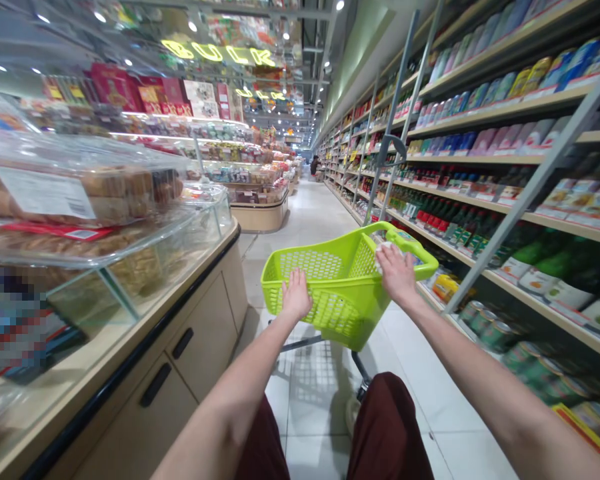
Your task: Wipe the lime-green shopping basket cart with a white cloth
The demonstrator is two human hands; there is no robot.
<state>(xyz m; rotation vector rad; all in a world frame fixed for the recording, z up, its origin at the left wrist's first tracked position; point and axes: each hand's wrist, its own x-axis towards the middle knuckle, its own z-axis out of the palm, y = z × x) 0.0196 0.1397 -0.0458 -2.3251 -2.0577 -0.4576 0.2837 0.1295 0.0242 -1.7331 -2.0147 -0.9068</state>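
A lime-green plastic shopping cart [350, 293] stands sideways in front of me, its handle end to the right. My left hand [297, 294] rests on the near rim of its basket, fingers over the edge and pointing inward. At the handle end, my right hand [396, 268] is on the cart with something white and crumpled, like a tissue [380, 252], under its fingers. The basket's inside is only partly visible, and no goods show in it.
On the left, a counter [205, 287] with glass edges holds packed baked goods [80, 190]. Tall shelves [510, 160] of cans and bottles line the right side. A tiled aisle [313, 200] runs ahead, with a person [315, 165] far off. Display stands [257, 219] are beyond the counter.
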